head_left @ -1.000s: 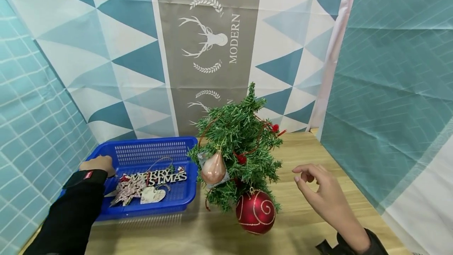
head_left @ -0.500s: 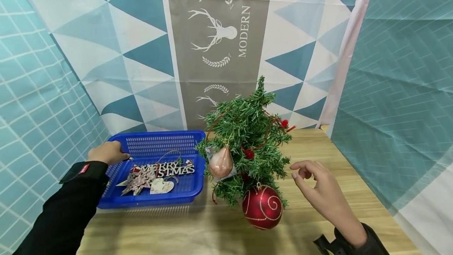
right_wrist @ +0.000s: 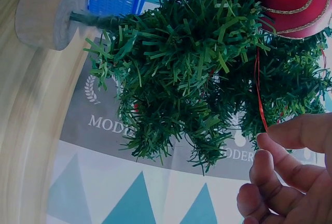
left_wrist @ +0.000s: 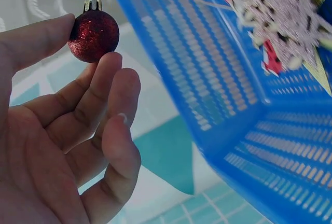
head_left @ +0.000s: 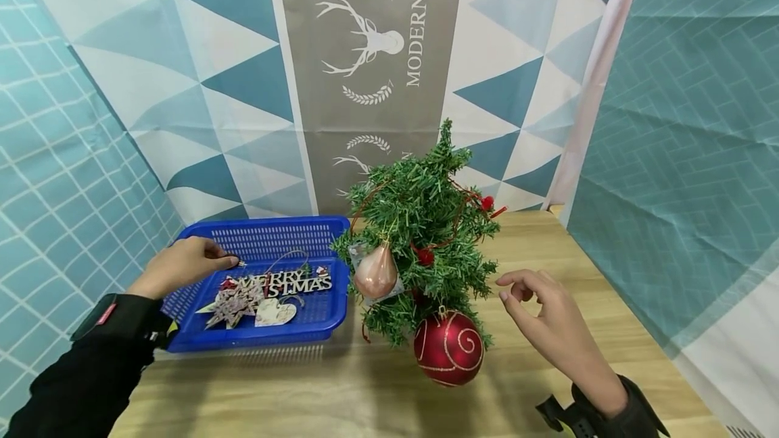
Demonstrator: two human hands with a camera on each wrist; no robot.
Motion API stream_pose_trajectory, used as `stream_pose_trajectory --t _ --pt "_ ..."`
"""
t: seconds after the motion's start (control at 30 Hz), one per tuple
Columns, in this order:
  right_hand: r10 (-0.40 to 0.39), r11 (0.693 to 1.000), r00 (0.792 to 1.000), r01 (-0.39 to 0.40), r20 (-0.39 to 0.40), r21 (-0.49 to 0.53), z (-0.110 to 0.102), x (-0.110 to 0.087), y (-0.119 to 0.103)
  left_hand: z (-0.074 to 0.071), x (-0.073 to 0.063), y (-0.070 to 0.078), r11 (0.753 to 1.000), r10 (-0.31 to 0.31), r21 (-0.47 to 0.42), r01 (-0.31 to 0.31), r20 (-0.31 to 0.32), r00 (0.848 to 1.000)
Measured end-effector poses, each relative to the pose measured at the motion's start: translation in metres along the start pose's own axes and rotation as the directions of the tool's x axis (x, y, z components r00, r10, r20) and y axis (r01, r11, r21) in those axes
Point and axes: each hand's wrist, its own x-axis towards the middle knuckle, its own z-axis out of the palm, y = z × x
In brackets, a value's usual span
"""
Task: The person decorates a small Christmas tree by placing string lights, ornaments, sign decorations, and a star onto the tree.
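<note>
My left hand (head_left: pixel 185 265) is above the left part of the blue basket (head_left: pixel 286 338). Its thumb and finger pinch a small glittery red bauble (left_wrist: pixel 94 36) with a metal cap and a thin gold loop. My right hand (head_left: pixel 544 313) is held just right of the small green Christmas tree (head_left: pixel 426 215), fingers loosely bent, nothing seen between them in the head view. A red string (right_wrist: pixel 259 89) on the tree overlaps its fingertips in the right wrist view. On the tree hang a large red bauble (head_left: pixel 449 350) with gold swirls and a pink teardrop ornament (head_left: pixel 375 274).
Inside the basket lie a MERRY CHRISTMAS sign (head_left: pixel 304 282), a glittery star (head_left: pixel 234 306) and a heart tag (head_left: pixel 275 313). The tree's round wooden base (right_wrist: pixel 52 11) stands on the wooden table (head_left: pixel 328 397). Patterned curtains (head_left: pixel 365 174) enclose the back and sides.
My left hand has risen from the basket's left end and moved right, now with the small bauble pinched. The head view has shifted slightly. My right hand stays by the tree.
</note>
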Motion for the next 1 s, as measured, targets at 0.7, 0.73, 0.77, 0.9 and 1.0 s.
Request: stream_pose_trajectory --t 0.7,0.73,0.77,0.9,1.0 --pt "-0.022 1.0 1.0 0.022 -0.002 0.011 0.002 0.004 -0.001 -0.043 -0.077 0.158 0.998 -0.012 -0.064 0.008 -0.061 0.998" --pt "-0.029 0.999 1.0 0.029 -0.001 0.022 0.003 0.004 -0.001 -0.044 -0.08 0.162 0.998 -0.005 -0.062 0.001 -0.069 0.998" --pt "-0.032 0.999 0.999 0.032 0.001 0.032 0.003 0.004 -0.002 -0.044 -0.083 0.166 0.998 0.001 -0.061 -0.005 -0.073 0.997" --pt "-0.052 0.997 0.999 0.052 0.006 0.058 0.007 0.004 -0.002 -0.045 -0.094 0.182 0.997 0.022 -0.073 -0.028 -0.091 0.996" --pt "-0.054 0.997 0.999 0.054 0.005 0.048 0.008 0.003 -0.002 -0.044 -0.103 0.196 0.996 0.03 -0.086 -0.039 -0.103 0.994"
